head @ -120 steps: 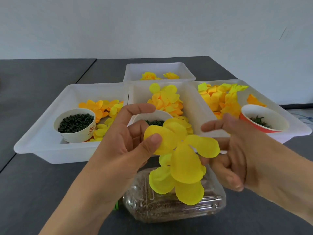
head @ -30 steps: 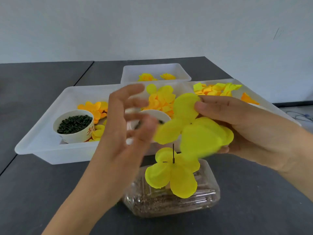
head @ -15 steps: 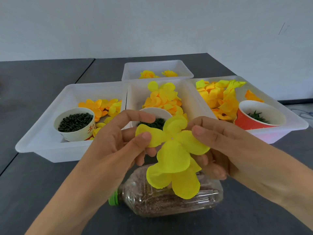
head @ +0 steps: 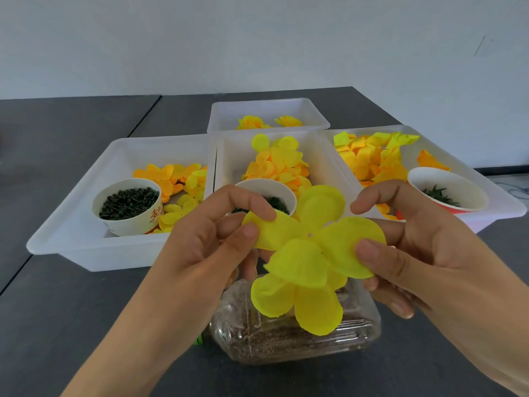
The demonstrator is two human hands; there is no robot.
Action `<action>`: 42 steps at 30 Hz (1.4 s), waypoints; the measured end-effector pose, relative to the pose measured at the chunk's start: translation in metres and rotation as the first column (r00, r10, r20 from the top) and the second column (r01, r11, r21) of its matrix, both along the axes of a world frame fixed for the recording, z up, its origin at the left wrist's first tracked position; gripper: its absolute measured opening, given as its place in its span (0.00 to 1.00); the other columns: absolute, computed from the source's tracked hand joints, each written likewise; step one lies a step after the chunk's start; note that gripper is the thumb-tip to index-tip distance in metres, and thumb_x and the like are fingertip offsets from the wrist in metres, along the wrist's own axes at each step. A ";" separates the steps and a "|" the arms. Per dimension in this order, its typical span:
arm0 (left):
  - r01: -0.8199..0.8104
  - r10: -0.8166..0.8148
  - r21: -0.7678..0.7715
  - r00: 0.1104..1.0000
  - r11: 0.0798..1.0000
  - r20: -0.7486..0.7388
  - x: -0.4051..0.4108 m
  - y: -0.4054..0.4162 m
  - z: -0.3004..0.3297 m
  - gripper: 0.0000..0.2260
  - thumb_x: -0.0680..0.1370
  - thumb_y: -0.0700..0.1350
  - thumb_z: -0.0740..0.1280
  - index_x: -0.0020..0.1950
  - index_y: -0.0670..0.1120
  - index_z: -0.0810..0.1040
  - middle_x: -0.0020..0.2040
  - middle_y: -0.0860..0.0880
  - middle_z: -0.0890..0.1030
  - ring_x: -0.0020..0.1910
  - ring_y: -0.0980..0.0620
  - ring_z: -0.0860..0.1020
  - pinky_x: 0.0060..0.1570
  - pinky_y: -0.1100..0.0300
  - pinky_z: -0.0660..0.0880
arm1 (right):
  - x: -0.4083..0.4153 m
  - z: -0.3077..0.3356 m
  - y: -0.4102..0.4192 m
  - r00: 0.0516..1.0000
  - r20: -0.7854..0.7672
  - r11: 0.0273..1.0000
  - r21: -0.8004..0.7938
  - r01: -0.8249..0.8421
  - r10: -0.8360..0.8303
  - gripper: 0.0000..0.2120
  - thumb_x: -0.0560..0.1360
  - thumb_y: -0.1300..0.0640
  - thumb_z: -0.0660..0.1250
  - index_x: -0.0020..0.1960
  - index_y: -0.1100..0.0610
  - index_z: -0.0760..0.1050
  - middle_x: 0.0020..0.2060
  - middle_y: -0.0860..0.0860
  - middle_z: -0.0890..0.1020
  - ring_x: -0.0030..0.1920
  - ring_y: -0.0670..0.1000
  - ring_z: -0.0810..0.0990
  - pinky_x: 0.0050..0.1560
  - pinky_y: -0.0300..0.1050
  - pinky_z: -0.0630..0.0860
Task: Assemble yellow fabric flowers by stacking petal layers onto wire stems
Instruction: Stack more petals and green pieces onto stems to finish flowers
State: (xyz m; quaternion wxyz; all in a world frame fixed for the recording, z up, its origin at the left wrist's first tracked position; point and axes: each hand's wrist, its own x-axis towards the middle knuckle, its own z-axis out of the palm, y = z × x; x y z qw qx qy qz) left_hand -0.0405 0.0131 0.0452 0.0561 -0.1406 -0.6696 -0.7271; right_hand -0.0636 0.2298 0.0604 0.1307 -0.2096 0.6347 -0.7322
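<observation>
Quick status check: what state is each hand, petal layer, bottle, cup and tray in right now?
Left hand: pinches the upper petal layer's left petal.
Right hand: pinches its right petal.
Upper petal layer: held flat above the lower one, centre hole visible.
Lower petal layer: sits over the bottle.
Plastic bottle: lying on its side, partly filled with brown grains.
White cup: upright, full of dark pieces.
Red cup: tilted, green pieces inside.
Far tray: holds two flowers.

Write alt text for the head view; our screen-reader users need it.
Both hands, left hand and right hand, pinch a yellow petal layer above another petal layer over a clear plastic bottle. White trays of petals sit behind.
</observation>
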 end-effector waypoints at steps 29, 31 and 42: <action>-0.158 0.146 -0.442 0.987 0.883 -0.063 -0.006 -0.004 -0.048 0.08 0.80 0.40 0.63 0.46 0.52 0.76 0.28 0.48 0.69 0.29 0.48 0.65 0.30 0.56 0.62 | 0.007 -0.050 0.001 0.983 -0.032 0.944 0.273 0.184 -0.182 0.13 0.76 0.68 0.63 0.43 0.50 0.68 0.23 0.52 0.68 0.20 0.44 0.64 0.22 0.35 0.64; -0.150 0.136 -0.468 0.989 0.871 -0.063 -0.006 -0.003 -0.052 0.08 0.80 0.40 0.63 0.45 0.52 0.76 0.27 0.52 0.68 0.27 0.56 0.64 0.29 0.64 0.61 | 0.008 -0.054 0.000 0.984 -0.017 0.942 0.285 0.177 -0.179 0.14 0.76 0.68 0.62 0.43 0.49 0.68 0.22 0.52 0.69 0.19 0.44 0.64 0.22 0.35 0.64; -0.140 0.144 -0.415 0.989 0.899 -0.022 -0.004 -0.008 -0.059 0.03 0.80 0.48 0.61 0.48 0.53 0.73 0.27 0.48 0.67 0.29 0.52 0.62 0.30 0.61 0.60 | 0.009 -0.059 0.001 0.984 -0.046 0.943 0.281 0.176 -0.170 0.08 0.77 0.60 0.65 0.44 0.50 0.68 0.22 0.53 0.68 0.20 0.45 0.64 0.23 0.37 0.64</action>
